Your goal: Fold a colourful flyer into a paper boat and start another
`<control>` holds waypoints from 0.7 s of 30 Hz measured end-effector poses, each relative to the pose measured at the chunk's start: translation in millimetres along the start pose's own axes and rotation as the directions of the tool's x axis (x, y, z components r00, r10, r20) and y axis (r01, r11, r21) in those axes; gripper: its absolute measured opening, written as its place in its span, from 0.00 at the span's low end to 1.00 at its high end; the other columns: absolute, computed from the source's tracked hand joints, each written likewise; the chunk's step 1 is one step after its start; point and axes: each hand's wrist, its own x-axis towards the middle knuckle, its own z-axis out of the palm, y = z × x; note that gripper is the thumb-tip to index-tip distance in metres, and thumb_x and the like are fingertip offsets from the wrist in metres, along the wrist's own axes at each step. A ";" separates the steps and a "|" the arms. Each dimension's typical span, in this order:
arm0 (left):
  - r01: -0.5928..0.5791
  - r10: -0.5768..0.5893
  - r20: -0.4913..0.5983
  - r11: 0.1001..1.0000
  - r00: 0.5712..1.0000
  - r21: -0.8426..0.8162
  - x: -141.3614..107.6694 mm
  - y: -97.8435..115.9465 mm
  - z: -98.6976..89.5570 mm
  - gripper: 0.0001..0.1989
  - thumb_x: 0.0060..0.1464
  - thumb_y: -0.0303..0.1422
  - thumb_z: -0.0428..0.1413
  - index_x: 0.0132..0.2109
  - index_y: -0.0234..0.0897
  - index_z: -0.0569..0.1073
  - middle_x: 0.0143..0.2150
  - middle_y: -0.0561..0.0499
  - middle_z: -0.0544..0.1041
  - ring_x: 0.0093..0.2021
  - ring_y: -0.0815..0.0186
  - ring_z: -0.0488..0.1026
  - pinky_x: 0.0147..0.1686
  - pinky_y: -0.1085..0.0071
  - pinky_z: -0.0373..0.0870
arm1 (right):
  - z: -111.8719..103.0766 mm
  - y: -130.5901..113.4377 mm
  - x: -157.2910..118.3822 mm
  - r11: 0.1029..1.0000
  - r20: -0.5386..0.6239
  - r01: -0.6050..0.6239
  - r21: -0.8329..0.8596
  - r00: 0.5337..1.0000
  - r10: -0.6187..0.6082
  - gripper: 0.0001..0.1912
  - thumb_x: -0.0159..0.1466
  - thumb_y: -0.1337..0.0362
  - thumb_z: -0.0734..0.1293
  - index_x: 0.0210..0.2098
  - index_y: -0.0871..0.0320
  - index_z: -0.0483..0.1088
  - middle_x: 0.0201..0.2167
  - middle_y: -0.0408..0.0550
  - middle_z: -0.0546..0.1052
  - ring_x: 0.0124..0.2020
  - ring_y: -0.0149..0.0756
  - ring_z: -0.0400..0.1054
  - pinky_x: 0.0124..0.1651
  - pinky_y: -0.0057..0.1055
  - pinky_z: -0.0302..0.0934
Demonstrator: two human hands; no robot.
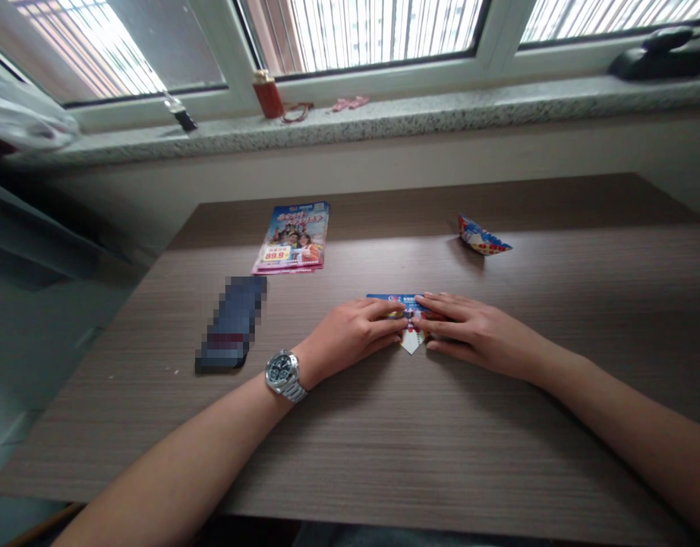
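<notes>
A partly folded printed leaflet [411, 342] lies flat on the table [350, 441], its blue edge away from me and a pale pointed tip towards me. On its left side rests my left hand [358, 330], fingers stretched out and flat; a metal watch [284, 375] is on that wrist. From the other side my right hand [478, 330] presses down with its fingers spread. The fingertips of both hands almost meet over the middle of the paper and hide much of it. Further back on the right stands a folded paper boat [482, 237] in similar colours.
A stack of colourful leaflets [293, 237] lies at the back left. Nearer me is a dark, pixelated phone-like object [231, 325]. On the stone windowsill [418, 115] are a red lighter-shaped container [268, 96], small pink items [350, 103] and a black device [657, 57].
</notes>
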 end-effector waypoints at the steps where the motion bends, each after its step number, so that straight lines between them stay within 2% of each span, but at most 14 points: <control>1: -0.004 0.004 -0.009 1.000 1.000 0.010 -0.1 0.1 0.3 0.14 0.70 0.36 0.51 0.58 0.44 0.75 0.60 0.47 0.75 0.57 0.60 0.75 0.59 0.58 0.71 | 0.1 0.4 0.0 1.000 0.000 -0.003 -0.004 1.000 0.003 0.24 0.67 0.63 0.70 0.62 0.48 0.71 0.68 0.52 0.66 0.67 0.51 0.62 0.67 0.52 0.60; 4: -0.016 0.016 -0.018 1.000 1.000 0.014 -0.3 0.1 0.9 0.14 0.69 0.35 0.52 0.57 0.45 0.76 0.59 0.47 0.76 0.55 0.61 0.76 0.58 0.58 0.72 | -0.3 1.0 0.4 1.000 0.005 -0.006 -0.007 1.000 0.006 0.22 0.67 0.63 0.69 0.61 0.51 0.72 0.68 0.55 0.65 0.67 0.52 0.62 0.67 0.52 0.60; 8: -0.004 0.004 -0.013 1.000 1.000 -0.025 -0.7 0.1 0.8 0.14 0.69 0.34 0.52 0.57 0.45 0.76 0.58 0.47 0.77 0.54 0.63 0.77 0.55 0.63 0.74 | -2.1 0.8 0.9 1.000 0.002 0.006 0.023 1.000 -0.006 0.24 0.66 0.63 0.70 0.62 0.48 0.71 0.68 0.53 0.65 0.66 0.52 0.62 0.67 0.53 0.60; 21: 0.012 -0.012 0.013 0.999 1.000 -0.035 -1.5 0.5 1.6 0.15 0.71 0.35 0.49 0.58 0.46 0.75 0.60 0.48 0.75 0.56 0.62 0.76 0.58 0.61 0.72 | -2.8 0.4 0.3 1.000 0.031 0.005 0.007 1.000 -0.005 0.24 0.67 0.61 0.69 0.63 0.51 0.70 0.69 0.54 0.64 0.68 0.51 0.59 0.69 0.52 0.57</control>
